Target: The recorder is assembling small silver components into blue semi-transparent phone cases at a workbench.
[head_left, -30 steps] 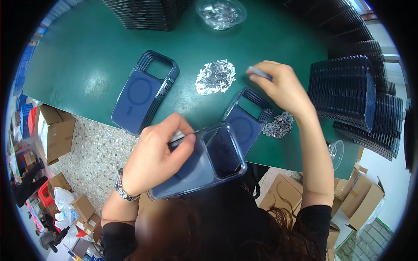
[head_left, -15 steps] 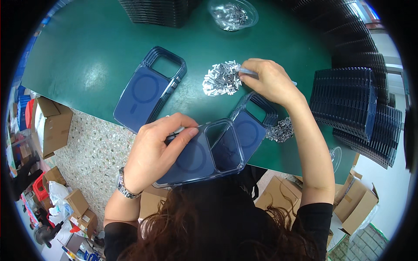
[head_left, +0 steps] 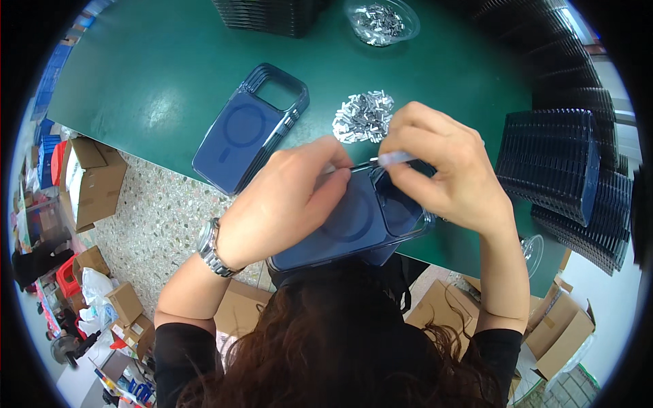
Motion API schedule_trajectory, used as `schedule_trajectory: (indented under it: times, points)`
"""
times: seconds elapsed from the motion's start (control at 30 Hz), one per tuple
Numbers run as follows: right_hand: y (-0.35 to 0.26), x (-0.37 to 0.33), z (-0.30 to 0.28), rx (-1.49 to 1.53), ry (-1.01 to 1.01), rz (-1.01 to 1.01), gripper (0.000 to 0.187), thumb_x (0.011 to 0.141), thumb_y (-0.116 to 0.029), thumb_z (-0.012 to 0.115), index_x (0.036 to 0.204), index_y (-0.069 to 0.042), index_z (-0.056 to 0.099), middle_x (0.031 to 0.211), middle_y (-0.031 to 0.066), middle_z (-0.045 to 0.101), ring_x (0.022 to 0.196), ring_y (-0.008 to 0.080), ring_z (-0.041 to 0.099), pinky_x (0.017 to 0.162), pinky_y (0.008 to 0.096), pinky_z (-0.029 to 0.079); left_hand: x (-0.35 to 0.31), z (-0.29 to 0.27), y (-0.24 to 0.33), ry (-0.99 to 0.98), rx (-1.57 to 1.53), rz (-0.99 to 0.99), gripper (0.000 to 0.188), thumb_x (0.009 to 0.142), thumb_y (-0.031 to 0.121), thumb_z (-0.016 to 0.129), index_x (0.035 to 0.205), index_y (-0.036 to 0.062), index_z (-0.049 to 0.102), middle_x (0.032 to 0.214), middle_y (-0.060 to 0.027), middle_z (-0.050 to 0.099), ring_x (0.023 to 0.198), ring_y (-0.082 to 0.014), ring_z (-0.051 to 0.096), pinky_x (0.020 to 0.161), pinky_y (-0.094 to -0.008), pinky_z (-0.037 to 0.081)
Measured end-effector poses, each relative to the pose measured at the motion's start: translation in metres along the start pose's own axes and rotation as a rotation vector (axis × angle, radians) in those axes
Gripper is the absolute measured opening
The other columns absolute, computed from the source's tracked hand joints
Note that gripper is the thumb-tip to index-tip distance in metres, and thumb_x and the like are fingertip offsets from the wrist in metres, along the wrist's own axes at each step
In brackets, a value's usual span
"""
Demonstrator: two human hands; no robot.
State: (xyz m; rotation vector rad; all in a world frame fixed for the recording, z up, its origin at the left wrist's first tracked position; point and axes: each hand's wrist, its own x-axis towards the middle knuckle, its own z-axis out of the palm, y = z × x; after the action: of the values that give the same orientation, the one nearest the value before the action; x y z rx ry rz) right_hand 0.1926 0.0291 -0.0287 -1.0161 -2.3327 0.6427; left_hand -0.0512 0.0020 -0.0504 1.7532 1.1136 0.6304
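L hand (head_left: 306, 190) pinching blue case (head_left: 333, 234), R hand (head_left: 432, 160) pinching slim tool (head_left: 398, 158); metal bits (head_left: 362, 117) nr, case stack (head_left: 546, 163) R.

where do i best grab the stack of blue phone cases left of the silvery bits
Probably grip the stack by both long sides near its cutout end, from above: it lies broad face up, and in this view the left hand overlaps its lower right edge.

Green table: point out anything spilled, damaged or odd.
Only the pile of small silver pieces stands out: it lies loose on the table, while similar pieces sit in a clear bowl. Heaped together, so perhaps no spill. The held phone case shows no damage.
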Motion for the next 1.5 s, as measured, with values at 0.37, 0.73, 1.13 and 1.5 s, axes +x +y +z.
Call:
schedule_trajectory:
  times: [0.37, 0.73, 1.13, 1.5]
  points:
    - [-0.009, -0.006, 0.007, -0.142, -0.019, -0.074, 0.019, 0.075, -0.002, 0.075, 0.092, -0.006, 0.065, 0.089, 0.0077, 0.06, 0.083, 0.0318, 0.064, 0.068, 0.044, 0.053, 0.011, 0.006, 0.006, -0.06, 0.126, 0.029, 0.01, 0.1, 0.007, 0.068, 0.109, 0.0017, 0.069, 0.079, -0.0148, 0.067, 0.063, -0.0228, 0.058, 0.063, -0.0325, 0.05]
    - [-0.013, -0.011, 0.005, -0.05, -0.038, 0.122, 0.014, 0.085, -0.004, 0.069, 0.099, -0.004, 0.07, 0.089, 0.0145, 0.07, 0.09, 0.0386, 0.068, 0.077, 0.0495, 0.054, 0.014, 0.01, 0.012, -0.018, 0.235, 0.083, 0.016, 0.098, 0.009, 0.07, 0.113, 0.0045, 0.072, 0.08, -0.0177, 0.066, 0.059, -0.0313, 0.056, 0.056, -0.0359, 0.046]
    - [-0.028, -0.019, -0.012, -0.412, -0.188, 0.052, 0.027, 0.092, -0.013, 0.075, 0.117, -0.004, 0.074, 0.097, 0.0041, 0.068, 0.082, 0.0254, 0.06, 0.067, 0.0396, 0.053, 0.016, 0.011, 0.016, -0.01, 0.248, 0.149, 0.008, 0.098, 0.008, 0.07, 0.101, 0.0024, 0.067, 0.081, -0.0189, 0.065, 0.072, -0.0388, 0.063, 0.064, -0.0419, 0.05]
    - [-0.02, -0.019, -0.002, -0.416, 0.007, 0.014, 0.022, 0.08, -0.009, 0.077, 0.102, -0.007, 0.072, 0.087, 0.0024, 0.063, 0.078, 0.0244, 0.059, 0.061, 0.0369, 0.051, 0.016, 0.003, 0.025, 0.034, 0.296, 0.148, 0.012, 0.098, 0.006, 0.07, 0.108, 0.0018, 0.07, 0.091, -0.0179, 0.071, 0.082, -0.0373, 0.07, 0.071, -0.0413, 0.055]
